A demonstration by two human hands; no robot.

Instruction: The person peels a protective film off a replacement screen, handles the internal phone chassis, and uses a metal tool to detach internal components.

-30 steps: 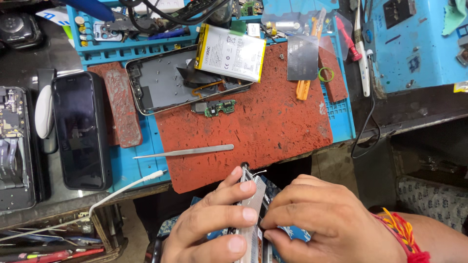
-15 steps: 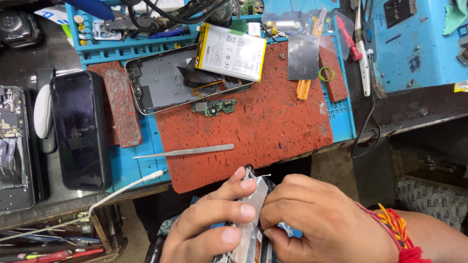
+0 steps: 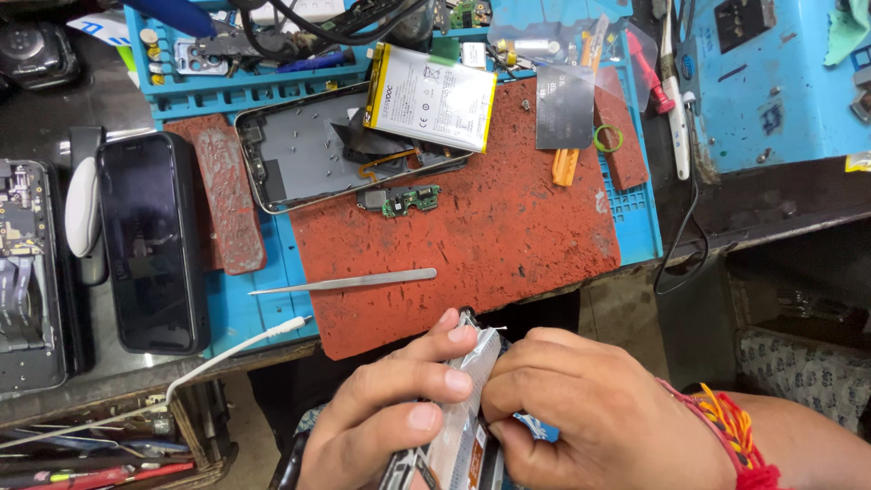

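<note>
Both hands meet low in the view over a slim silver phone part (image 3: 463,426). The left hand (image 3: 390,422) is closed on its left edge, thumb and fingers pressed along it; the right hand (image 3: 581,417) is curled over its right side, fingertips pinching at the edge, with a red and yellow thread band (image 3: 726,436) on the wrist.

Up and away from the hands, a white rectangular battery (image 3: 431,98) with a yellow strip down its left edge and small dark print lies tilted on an opened phone shell (image 3: 318,154). To its right a dark grey square sheet (image 3: 564,107) sits by an orange stick (image 3: 567,163).

Since a moment ago the hands have slid slightly lower and the left thumb has crept further along the part; the bench looks unchanged.

Just above the left hand lie steel tweezers (image 3: 349,281) on a red cork mat (image 3: 472,245), and a small green circuit board (image 3: 410,200) beyond. Left of the hands a white cable (image 3: 227,358) runs past a black phone (image 3: 150,240)
</note>
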